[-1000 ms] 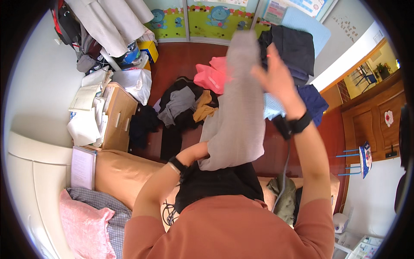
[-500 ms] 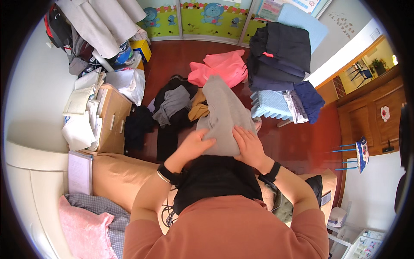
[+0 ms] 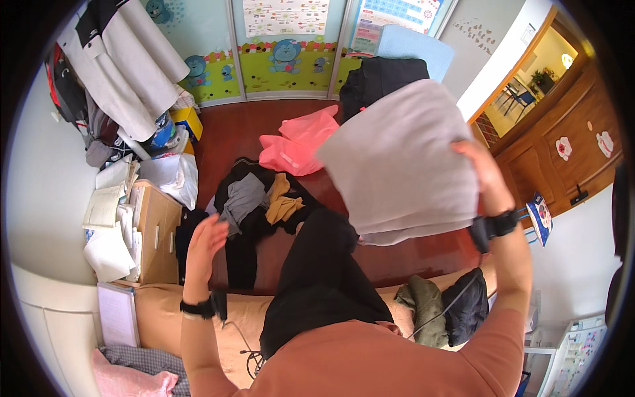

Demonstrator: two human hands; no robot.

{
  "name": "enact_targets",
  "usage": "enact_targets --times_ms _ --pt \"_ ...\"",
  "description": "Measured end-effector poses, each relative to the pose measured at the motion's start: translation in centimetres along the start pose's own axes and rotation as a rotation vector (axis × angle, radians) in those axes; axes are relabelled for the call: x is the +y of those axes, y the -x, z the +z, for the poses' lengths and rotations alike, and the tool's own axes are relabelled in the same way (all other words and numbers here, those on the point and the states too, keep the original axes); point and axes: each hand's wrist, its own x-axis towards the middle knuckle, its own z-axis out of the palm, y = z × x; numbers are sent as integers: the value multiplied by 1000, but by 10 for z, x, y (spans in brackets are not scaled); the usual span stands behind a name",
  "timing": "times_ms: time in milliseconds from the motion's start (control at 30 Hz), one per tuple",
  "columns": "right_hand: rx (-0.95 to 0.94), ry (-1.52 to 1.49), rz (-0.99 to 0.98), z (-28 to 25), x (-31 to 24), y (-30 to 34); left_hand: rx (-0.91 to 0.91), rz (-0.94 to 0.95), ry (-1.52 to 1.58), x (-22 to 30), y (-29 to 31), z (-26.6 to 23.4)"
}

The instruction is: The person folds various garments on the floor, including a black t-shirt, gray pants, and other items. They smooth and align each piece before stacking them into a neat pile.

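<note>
- In the head view, my only one, I have the grey garment [image 3: 403, 165] up in front of me on the right, folded in layers; its far edge overlaps the dark clothes stack [image 3: 380, 76], and I can't tell whether the two touch.
- My right hand [image 3: 488, 173] grips the garment by its right edge, fingers over the near face; the thumb I can't make out.
- My left hand [image 3: 206, 245] is empty, its fingers extended and well apart from the garment, near the grey crumpled cloth [image 3: 243, 202] on the floor.
- With one edge gripped and the left side unsupported, I judge the layers could slide open or the free corner could droop.
- If the garment were lowered off-centre against the stack, I think it could push the upper clothes askew.
- Dropped short, it could land by the pink bag [image 3: 297, 142] or on the red-brown floor [image 3: 218, 126].
- A cable [image 3: 456, 298] runs from near my right wrist strap [image 3: 503, 223] past the dark jacket [image 3: 465, 308] on the bed [image 3: 159, 304]; a long reach might pull it taut or snag the jacket.
</note>
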Motion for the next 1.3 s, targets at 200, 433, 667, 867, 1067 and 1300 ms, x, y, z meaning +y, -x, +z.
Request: enact_targets --times_ms 200,433,667,867,1067,1300 --pt "211 -47 -34 -36 -97 41 184 -192 217 -69 42 -67" --pt "322 -16 -90 -29 -123 -23 254 -248 266 -87 35 -56" --pt "6 -235 -348 -14 -129 -160 154 -365 116 -86 18 -46" --pt "-17 -285 -355 -77 -139 -257 336 -485 -86 -122 30 -84" --pt "477 415 -221 -155 -36 -348 484 -818 -201 -162 89 -141" --pt "558 1211 -194 -145 66 -399 398 -833 -340 -180 87 -129"
